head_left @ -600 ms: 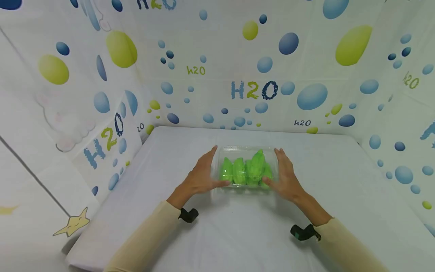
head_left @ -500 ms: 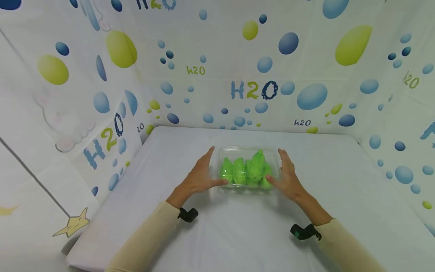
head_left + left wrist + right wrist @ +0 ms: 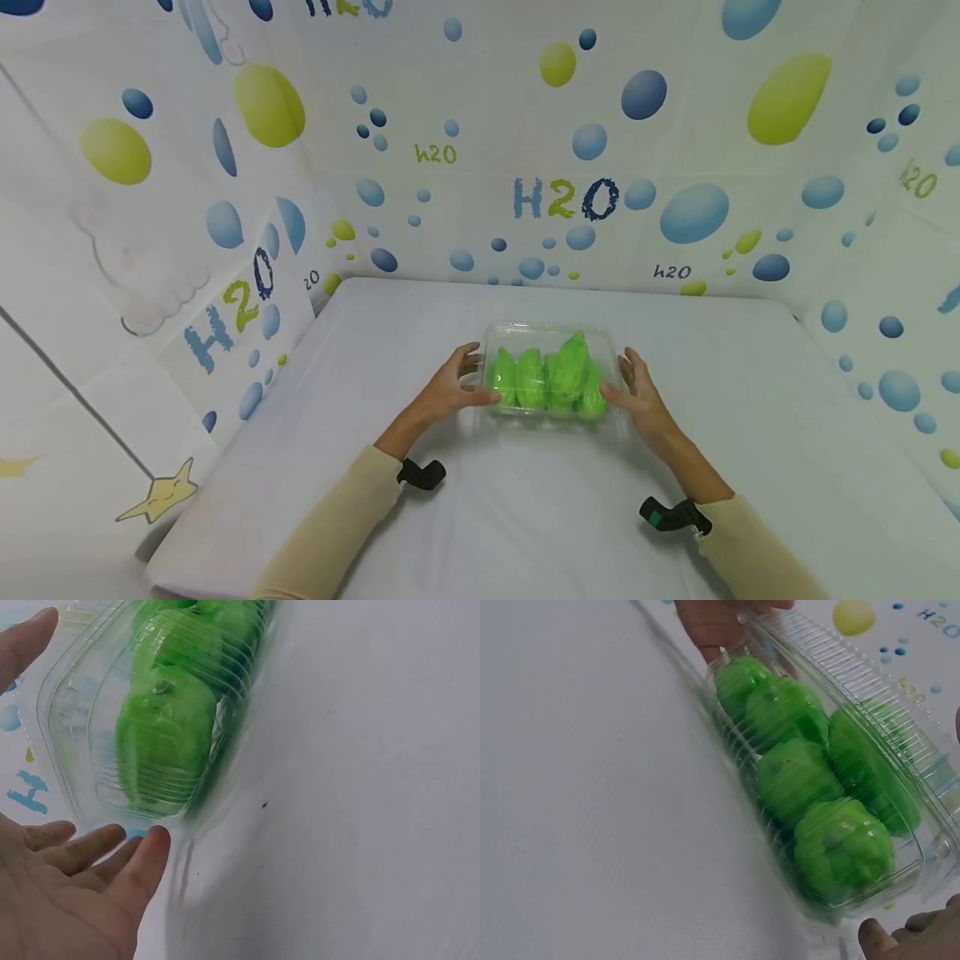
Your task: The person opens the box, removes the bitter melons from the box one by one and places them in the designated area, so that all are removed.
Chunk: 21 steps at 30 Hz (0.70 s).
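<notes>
A clear plastic clamshell box [image 3: 543,337] stands on the white cloth, its lid down. Inside lie several bright green, ribbed, gourd-like pieces [image 3: 531,379] with pointed ends; one rests on top of the others. My left hand [image 3: 450,385] is at the box's left side, fingers spread and slightly bent. In the left wrist view, its fingertips [image 3: 156,841] are close to the box's corner; contact cannot be told. On the right side, my right hand [image 3: 645,404] has its fingers apart and its thumb near the front corner. In the right wrist view, that thumb [image 3: 874,937] appears just off the box.
A white cloth [image 3: 360,350] covers the table. Behind it and at both sides hang white curtains [image 3: 480,208] printed with blue and green drops and lettering. Black cameras [image 3: 422,475] are strapped to both wrists, over beige sleeves [image 3: 330,525].
Both hands' fingers have come down and bent somewhat at the box's sides. The right hand has moved a little outward from the box. The head view has shifted slightly.
</notes>
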Motion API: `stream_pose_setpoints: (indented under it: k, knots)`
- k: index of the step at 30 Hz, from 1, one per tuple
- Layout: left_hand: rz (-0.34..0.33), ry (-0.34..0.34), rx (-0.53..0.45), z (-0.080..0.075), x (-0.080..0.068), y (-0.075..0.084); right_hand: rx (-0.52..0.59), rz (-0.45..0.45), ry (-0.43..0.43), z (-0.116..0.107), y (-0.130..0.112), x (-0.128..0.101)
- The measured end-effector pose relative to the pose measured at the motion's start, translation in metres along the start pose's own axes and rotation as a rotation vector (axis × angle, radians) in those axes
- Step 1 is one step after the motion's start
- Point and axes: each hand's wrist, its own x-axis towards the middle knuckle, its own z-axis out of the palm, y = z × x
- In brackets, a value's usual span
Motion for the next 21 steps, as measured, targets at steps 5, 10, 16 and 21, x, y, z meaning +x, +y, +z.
stream_pose_setpoints:
  k: [5,10,16,21]
  knots:
    - [0.033,-0.023,-0.067,0.001,0.001,-0.001,0.193,0.027,-0.009,0.005,0.006,0.000]
    - [0.043,0.013,-0.121,0.004,0.004,-0.009,0.264,0.022,0.009,0.008,0.005,0.000]
    - [0.007,0.076,-0.172,0.007,0.004,-0.013,0.305,0.037,0.016,0.010,0.005,0.000]
    - [-0.017,0.116,-0.147,0.009,0.003,-0.015,0.286,0.044,0.016,0.009,0.009,0.000]
